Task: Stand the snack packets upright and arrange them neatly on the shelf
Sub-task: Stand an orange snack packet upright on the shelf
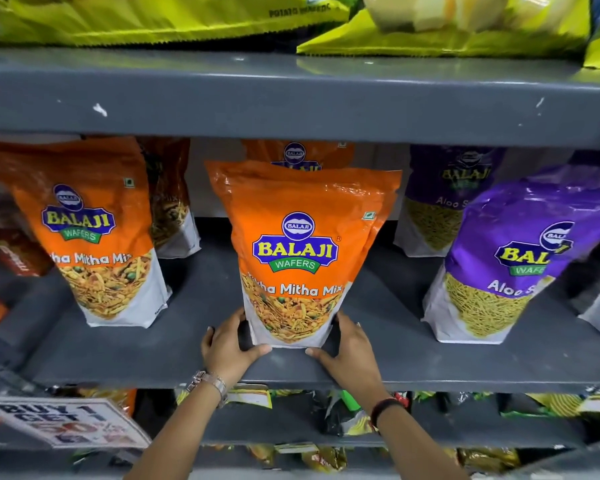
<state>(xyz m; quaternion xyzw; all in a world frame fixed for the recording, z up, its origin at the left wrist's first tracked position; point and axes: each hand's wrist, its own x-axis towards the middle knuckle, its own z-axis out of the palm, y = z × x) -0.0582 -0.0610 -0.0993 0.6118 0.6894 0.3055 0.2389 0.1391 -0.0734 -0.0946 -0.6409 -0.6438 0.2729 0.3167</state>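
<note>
An orange Balaji Mitha Mix packet [300, 251] stands upright in the middle of the grey shelf [194, 355]. My left hand [227, 344] grips its lower left corner and my right hand [350, 348] grips its lower right corner, thumbs at the packet's base. Another orange packet [297, 152] stands behind it, mostly hidden. A second orange Mitha Mix packet [90, 233] stands upright to the left, with one more [168, 199] behind that. Purple Aloo Sev packets stand to the right, one in front [520, 258] and one at the back [444, 199].
The upper shelf board [291, 98] hangs just above the packet tops, with yellow-green wafer bags [153, 19] on it. Below, a lower shelf holds several mixed packets [347, 410], and a "Buy 1 Get 1" sign [66, 422] hangs at lower left. Red packets [11, 251] sit far left.
</note>
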